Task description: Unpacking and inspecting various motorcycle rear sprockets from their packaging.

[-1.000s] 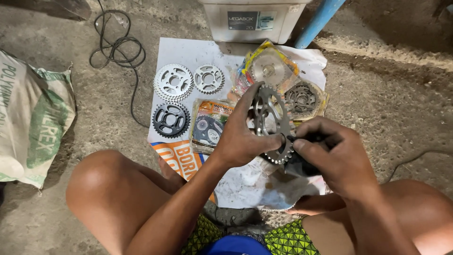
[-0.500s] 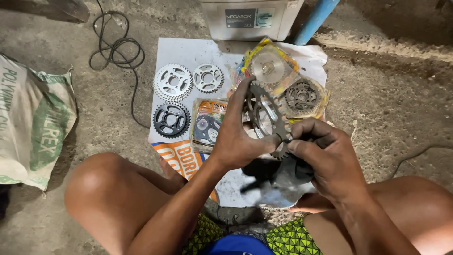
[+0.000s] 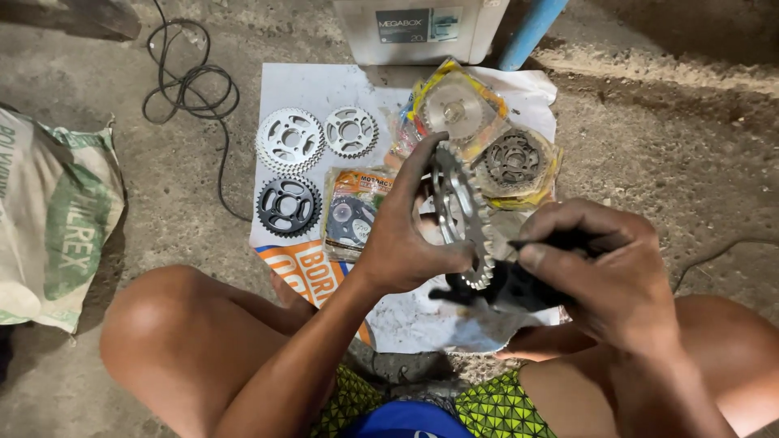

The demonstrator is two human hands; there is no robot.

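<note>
Item: toothed steel sprocket [image 3: 461,212], held edge-on above a white sheet [image 3: 312,85] spread on the concrete floor [image 3: 665,130], over the person's lap.

Left hand [image 3: 402,243]: fingers clamped on the sprocket, thumb at the lower teeth, forefinger along the upper rim.

Right hand [image 3: 608,276]: fingers closed around a black tool [image 3: 507,288], its tip at the lower teeth.

Handling, as judged: grip by rim, not teeth; turn the sprocket steadily; keep the tool square to it.

Unclear: the tool's kind and working end, dark and partly covered; the sprocket's far face; wrapped sprockets [image 3: 511,162] behind.
</note>
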